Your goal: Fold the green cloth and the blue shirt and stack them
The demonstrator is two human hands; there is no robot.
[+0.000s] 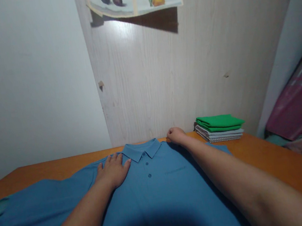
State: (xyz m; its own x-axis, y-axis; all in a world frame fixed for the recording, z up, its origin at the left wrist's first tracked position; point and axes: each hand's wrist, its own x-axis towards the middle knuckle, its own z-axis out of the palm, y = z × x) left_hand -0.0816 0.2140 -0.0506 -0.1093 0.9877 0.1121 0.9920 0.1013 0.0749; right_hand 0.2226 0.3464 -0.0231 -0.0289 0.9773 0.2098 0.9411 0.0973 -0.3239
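A blue polo shirt [147, 195] lies spread face up, its buttoned collar toward the wall. My left hand [114, 170] rests flat on its left shoulder beside the collar, fingers spread. At the right shoulder, near the table's back edge, my right hand [176, 135] is closed with the fingers curled in. Whether a pinch of the shirt's fabric is in those fingers is hidden from this angle. The left sleeve side of the shirt stretches out to the left, and part of the right sleeve shows behind my right forearm.
A stack of folded cloths, a green cloth [219, 122] on top of grey and checked ones, stands at the back right of the orange-brown table [280, 162]. A pale wall panel [142, 92] rises behind, with a fruit poster [136, 0]. Pink fabric [297, 105] hangs at far right.
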